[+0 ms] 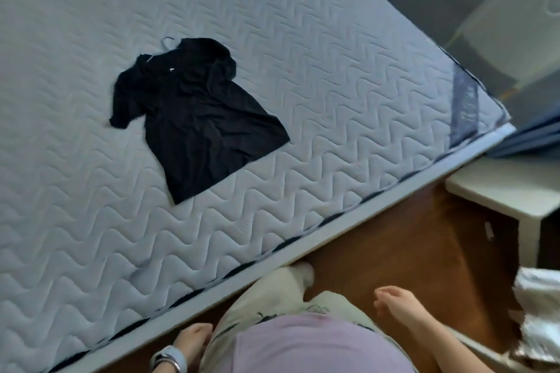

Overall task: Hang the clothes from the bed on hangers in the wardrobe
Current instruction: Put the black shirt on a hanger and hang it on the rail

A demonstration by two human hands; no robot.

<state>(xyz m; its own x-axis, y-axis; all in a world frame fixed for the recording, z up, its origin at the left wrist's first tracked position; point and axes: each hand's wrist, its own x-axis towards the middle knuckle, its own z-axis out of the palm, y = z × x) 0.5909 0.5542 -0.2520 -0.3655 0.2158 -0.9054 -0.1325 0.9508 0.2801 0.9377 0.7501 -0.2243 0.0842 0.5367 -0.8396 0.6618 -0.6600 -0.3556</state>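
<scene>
Black shirt flat mid-bed, hanger already threaded at collar. Soft, light, limp, likely to slide off. Best lifted by hanger hook. Left hand, right hand low, empty, fingers loosely apart.

Bare mattress, pale grey, wave-quilted, dark piping at edge. One black T-shirt lying flat near centre, pale hanger hook poking out at collar.
</scene>
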